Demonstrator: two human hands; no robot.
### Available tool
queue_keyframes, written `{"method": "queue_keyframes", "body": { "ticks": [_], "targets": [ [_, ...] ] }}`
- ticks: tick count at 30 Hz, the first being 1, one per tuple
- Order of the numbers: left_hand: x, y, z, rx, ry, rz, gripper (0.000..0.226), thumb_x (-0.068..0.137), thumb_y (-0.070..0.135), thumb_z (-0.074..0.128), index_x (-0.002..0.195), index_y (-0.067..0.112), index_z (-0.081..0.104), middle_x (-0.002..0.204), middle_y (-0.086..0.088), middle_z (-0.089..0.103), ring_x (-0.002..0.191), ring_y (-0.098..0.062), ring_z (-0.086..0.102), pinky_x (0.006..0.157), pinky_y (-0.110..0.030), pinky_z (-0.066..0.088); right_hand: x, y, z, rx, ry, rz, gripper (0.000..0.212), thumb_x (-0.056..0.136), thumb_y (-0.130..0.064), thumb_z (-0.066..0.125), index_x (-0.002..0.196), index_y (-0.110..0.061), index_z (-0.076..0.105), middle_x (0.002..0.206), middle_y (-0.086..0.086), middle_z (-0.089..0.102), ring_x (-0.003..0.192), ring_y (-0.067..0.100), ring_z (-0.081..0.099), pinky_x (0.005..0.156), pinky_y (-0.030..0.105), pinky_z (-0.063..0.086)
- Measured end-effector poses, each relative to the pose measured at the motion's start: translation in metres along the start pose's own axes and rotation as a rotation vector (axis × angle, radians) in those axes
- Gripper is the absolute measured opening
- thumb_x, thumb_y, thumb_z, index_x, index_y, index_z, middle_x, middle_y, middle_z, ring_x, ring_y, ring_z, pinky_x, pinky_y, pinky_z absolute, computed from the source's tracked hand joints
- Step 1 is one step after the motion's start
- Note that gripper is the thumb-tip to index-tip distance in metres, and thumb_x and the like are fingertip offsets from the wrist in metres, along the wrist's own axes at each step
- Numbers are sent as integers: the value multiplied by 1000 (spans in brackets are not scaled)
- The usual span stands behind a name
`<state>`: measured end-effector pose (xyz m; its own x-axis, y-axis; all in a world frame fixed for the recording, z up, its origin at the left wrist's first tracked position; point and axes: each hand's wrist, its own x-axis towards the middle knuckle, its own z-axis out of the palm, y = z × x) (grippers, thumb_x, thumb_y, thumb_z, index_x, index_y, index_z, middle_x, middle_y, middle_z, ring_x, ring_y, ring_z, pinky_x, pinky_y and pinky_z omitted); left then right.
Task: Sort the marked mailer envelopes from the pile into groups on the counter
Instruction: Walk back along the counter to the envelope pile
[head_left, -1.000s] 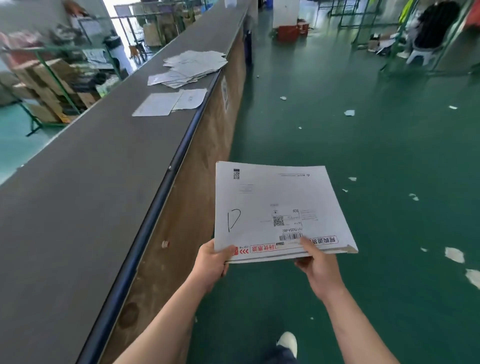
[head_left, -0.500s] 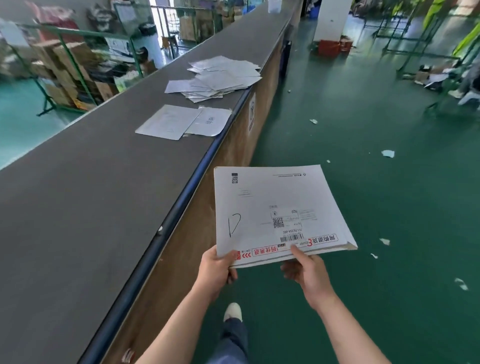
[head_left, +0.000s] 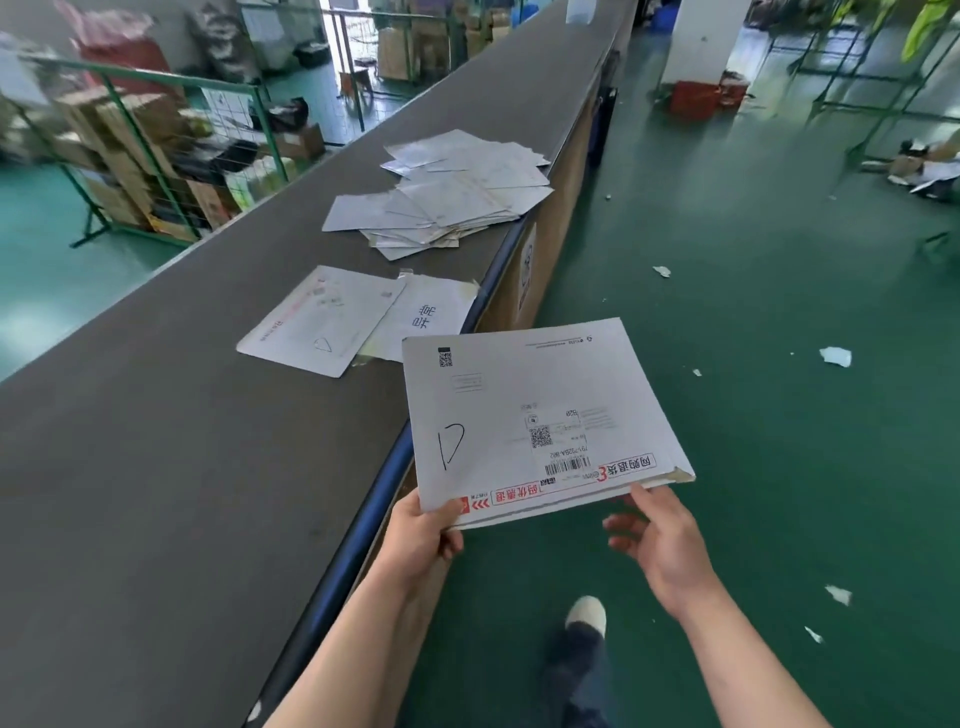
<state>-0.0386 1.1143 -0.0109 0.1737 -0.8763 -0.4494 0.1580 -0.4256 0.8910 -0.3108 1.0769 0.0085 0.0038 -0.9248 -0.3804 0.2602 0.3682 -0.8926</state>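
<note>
head view
left hand (head_left: 423, 535): mine, thumb on top, fingers curled under the near left corner of the stack of white card mailer envelopes (head_left: 540, 421), clamped on it
right hand (head_left: 662, 545): mine, fingers spread and loose, fingertips at the stack's near right edge from below, holding nothing
stack: held flat over the green floor (head_left: 753, 312), just beside the blue-edged rim of the long grey counter (head_left: 156, 467); top mailer shows a pen-drawn D and a barcode label
single white mailer with a triangle mark (head_left: 319, 322): flat on counter, overlapping a white sheet with handwritten characters (head_left: 431, 317)
loose pile of white mailers (head_left: 457, 187): further along the counter, near its edge
white shoe (head_left: 587, 613): on floor below the stack
</note>
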Motion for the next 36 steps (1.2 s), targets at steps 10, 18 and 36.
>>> {"method": "queue_keyframes", "body": {
  "ticks": [10, 18, 36],
  "targets": [
    [151, 92, -24, -49, 141, -127, 38, 96, -19, 46, 124, 5, 58, 102, -17, 78, 64, -22, 70, 55, -27, 60, 262, -54, 24, -392, -67, -14, 6, 99, -5, 64, 100, -5, 69, 85, 12, 73, 58, 19, 61, 53, 32, 51],
    [172, 74, -27, -234, 529, -176, 37, 92, -22, 52, 114, 6, 62, 103, -20, 77, 78, -34, 76, 61, -35, 64, 359, -76, 113, -625, -424, -55, 7, 96, -9, 70, 92, -11, 75, 78, 7, 76, 58, 13, 63, 59, 31, 55],
    [284, 140, -173, -586, 1021, 251, 16, 101, 3, 61, 114, 9, 67, 93, -15, 77, 73, -23, 72, 63, -29, 62, 462, -139, 398, -686, -598, -194, 7, 97, -6, 67, 100, -9, 73, 78, 5, 75, 63, 13, 64, 58, 29, 53]
  ]
}}
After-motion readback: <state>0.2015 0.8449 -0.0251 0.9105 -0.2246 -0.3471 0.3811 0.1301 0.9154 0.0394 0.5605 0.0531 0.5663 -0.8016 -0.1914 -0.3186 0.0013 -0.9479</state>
